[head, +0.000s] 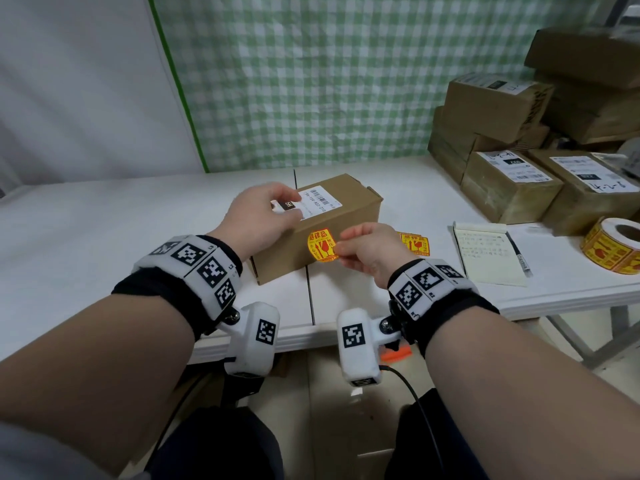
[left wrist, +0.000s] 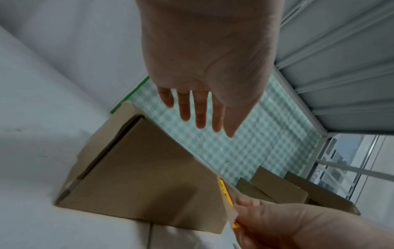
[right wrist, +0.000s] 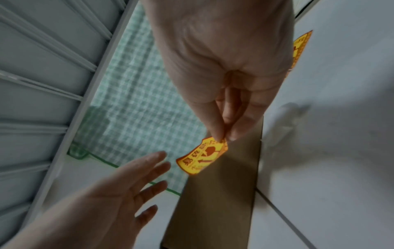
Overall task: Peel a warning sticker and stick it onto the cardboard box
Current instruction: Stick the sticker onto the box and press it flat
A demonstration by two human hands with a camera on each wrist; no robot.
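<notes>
A brown cardboard box [head: 349, 209] with a white shipping label on top lies in the middle of the white table. My left hand [head: 263, 209] hovers over its top left end, fingers straight and loosely spread [left wrist: 198, 111], holding nothing. My right hand [head: 349, 251] pinches the right edge of a yellow and red warning sticker [head: 321, 245] between thumb and fingertips [right wrist: 226, 128]. The sticker [right wrist: 200, 158] hangs in front of the box's near side face [right wrist: 217, 193]. Whether it touches the cardboard I cannot tell.
A second yellow sticker [head: 415, 244] lies on the table right of the box. Further right are a notepad [head: 488, 251] with a pen [head: 517, 252], a roll of stickers [head: 613, 247], and stacked labelled cartons [head: 509, 181]. The table edge [head: 311, 341] runs just before my wrists.
</notes>
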